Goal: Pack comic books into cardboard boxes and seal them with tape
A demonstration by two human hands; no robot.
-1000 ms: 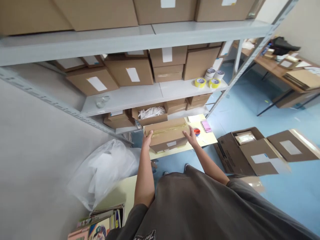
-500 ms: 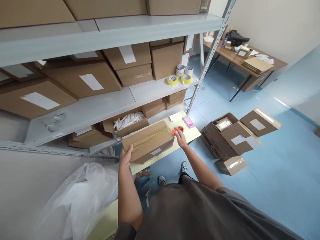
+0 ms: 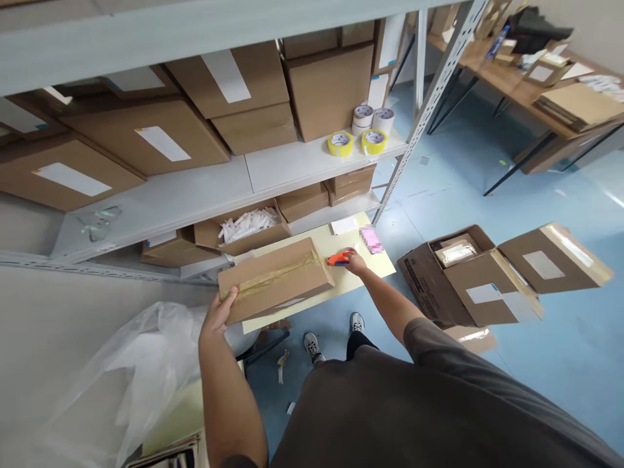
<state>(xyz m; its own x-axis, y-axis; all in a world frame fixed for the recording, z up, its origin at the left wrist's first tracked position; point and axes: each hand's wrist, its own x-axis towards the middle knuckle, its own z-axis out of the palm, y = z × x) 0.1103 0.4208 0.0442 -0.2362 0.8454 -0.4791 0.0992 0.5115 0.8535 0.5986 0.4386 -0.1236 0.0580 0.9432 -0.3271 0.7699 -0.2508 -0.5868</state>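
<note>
A long cardboard box (image 3: 277, 279) lies on the pale yellow tabletop (image 3: 375, 266), with yellowish tape along its upper seam. My left hand (image 3: 220, 311) grips its left end, the thumb on top. At the box's right end, my right hand (image 3: 357, 262) is closed around an orange-and-blue hand tool (image 3: 338, 259). The tool's orange end points toward the box, and its exact kind is hard to make out. Beyond it on the tabletop are a white paper (image 3: 344, 225) and a pink blurred item (image 3: 372, 240).
Metal shelving (image 3: 205, 166) with cardboard boxes stands ahead. It also bears tape rolls (image 3: 340, 144) and an open box of white pieces (image 3: 248, 224). Open cartons (image 3: 433, 279) sit on the floor at right. Clear plastic sheeting (image 3: 141, 370) is at left, a wooden table (image 3: 517, 91) far right.
My left hand and the box have shifted left in view. The box appears turned slightly. My right hand now shows more of the orange tool, pointing left. The view has tilted downward.
</note>
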